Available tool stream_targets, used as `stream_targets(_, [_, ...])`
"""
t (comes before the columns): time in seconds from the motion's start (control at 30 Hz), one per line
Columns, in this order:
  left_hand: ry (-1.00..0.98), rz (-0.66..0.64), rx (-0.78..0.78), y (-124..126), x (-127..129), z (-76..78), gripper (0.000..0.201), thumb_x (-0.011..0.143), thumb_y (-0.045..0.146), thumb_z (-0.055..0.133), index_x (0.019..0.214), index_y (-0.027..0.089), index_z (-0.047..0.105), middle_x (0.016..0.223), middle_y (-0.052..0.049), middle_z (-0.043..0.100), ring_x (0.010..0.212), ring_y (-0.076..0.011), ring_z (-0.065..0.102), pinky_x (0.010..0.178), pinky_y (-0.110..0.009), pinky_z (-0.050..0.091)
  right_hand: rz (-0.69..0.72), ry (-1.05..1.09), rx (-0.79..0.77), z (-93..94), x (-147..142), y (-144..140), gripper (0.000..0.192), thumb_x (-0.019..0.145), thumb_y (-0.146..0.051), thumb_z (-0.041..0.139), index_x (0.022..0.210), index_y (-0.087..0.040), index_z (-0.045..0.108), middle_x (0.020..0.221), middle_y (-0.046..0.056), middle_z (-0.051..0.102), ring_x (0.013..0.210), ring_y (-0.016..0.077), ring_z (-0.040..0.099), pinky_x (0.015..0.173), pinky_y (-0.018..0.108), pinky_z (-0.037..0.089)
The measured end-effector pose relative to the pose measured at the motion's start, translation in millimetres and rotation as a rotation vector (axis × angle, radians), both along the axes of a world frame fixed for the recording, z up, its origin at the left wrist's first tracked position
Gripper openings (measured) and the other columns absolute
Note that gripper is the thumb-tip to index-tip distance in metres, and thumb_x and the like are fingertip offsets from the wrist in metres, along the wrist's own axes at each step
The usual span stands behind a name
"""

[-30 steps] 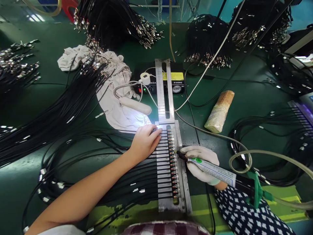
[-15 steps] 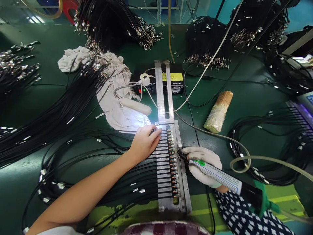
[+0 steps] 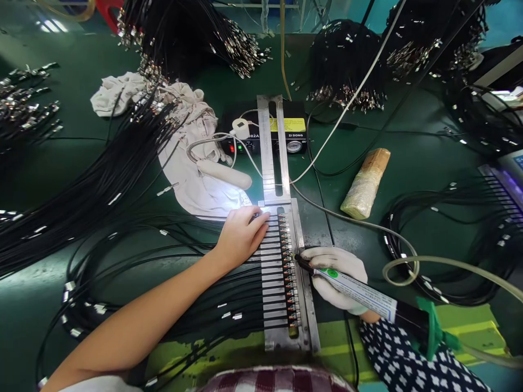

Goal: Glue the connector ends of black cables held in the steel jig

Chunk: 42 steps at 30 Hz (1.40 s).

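Observation:
A metal fixture (image 3: 304, 305) lies on the green bench and holds a row of several black cables with copper-tipped connectors (image 3: 288, 272). My bare left hand (image 3: 241, 235) rests flat on the cables at the fixture's upper left, pressing them down. My right hand (image 3: 337, 275), in a white glove, grips a pen-like dispenser syringe (image 3: 359, 291) with a white label and green dot. Its black tip touches a connector near the middle of the row. A pale hose (image 3: 449, 267) runs from the syringe's green rear end off to the right.
A black dispenser control box (image 3: 294, 133) sits behind a metal rail (image 3: 272, 147). A white rag (image 3: 188, 163) and a small lamp (image 3: 226, 174) lie left of it. A wrapped block (image 3: 365, 182) lies to the right. Bundles of black cables (image 3: 102, 190) surround the bench.
The syringe tip has shifted slightly down the connector row toward me. My left hand has stayed in place.

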<state>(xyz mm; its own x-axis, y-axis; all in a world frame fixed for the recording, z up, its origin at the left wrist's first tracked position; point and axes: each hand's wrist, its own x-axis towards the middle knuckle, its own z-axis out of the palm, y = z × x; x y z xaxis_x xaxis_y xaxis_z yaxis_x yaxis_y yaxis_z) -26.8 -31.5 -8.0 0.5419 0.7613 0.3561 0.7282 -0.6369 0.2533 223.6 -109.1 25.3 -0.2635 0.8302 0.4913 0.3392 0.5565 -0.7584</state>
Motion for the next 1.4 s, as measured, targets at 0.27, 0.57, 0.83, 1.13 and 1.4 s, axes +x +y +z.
stream_targets(0.27, [-0.002, 0.001, -0.018, -0.3, -0.8, -2.2, 0.027, 0.096, 0.027, 0.047, 0.115, 0.018, 0.064, 0.109, -0.013, 0.064, 0.100, -0.0264, 0.060, 0.079, -0.039, 0.048, 0.011, 0.014, -0.017, -3.4, 1.3, -1.3, 0.018, 0.076, -0.018, 0.067, 0.094, -0.021, 0.067, 0.096, 0.008, 0.076, 0.087, 0.0216, 0.074, 0.077, 0.032, 0.061])
stream_targets(0.57, [-0.008, -0.002, -0.015, -0.5, 0.0, 0.7, 0.027, 0.096, 0.027, 0.046, 0.114, 0.017, 0.064, 0.108, -0.013, 0.064, 0.098, -0.0264, 0.060, 0.078, -0.039, 0.048, 0.028, 0.026, -0.007, -3.3, 1.7, -0.4, 0.019, 0.076, -0.017, 0.067, 0.094, -0.020, 0.066, 0.095, 0.009, 0.076, 0.086, 0.0215, 0.074, 0.075, 0.032, 0.061])
stream_targets(0.83, [-0.006, -0.008, -0.012, -0.2, -0.7, 0.2, 0.027, 0.096, 0.027, 0.046, 0.114, 0.018, 0.064, 0.108, -0.013, 0.063, 0.098, -0.0259, 0.060, 0.077, -0.038, 0.048, 0.005, 0.011, -0.017, -1.2, 0.8, 0.1, 0.016, 0.076, -0.018, 0.067, 0.092, -0.021, 0.066, 0.093, 0.008, 0.076, 0.084, 0.0221, 0.074, 0.075, 0.033, 0.062])
stream_targets(1.13, [0.004, -0.007, -0.008, -0.2, -0.9, -0.4, 0.026, 0.096, 0.027, 0.046, 0.114, 0.018, 0.063, 0.110, -0.012, 0.063, 0.099, -0.0255, 0.060, 0.078, -0.038, 0.047, 0.024, 0.009, 0.006, -2.6, 1.1, 1.2, 0.019, 0.075, -0.016, 0.067, 0.093, -0.020, 0.066, 0.093, 0.009, 0.076, 0.085, 0.0211, 0.074, 0.075, 0.032, 0.061])
stream_targets(1.4, [0.009, -0.007, -0.018, -0.1, -1.7, -1.2, 0.026, 0.096, 0.027, 0.046, 0.114, 0.018, 0.063, 0.110, -0.012, 0.063, 0.100, -0.0256, 0.059, 0.080, -0.038, 0.047, 0.059, 0.035, -0.008, -3.2, 3.3, 0.2, 0.019, 0.074, -0.016, 0.068, 0.093, -0.020, 0.066, 0.092, 0.009, 0.076, 0.084, 0.0212, 0.074, 0.074, 0.031, 0.061])
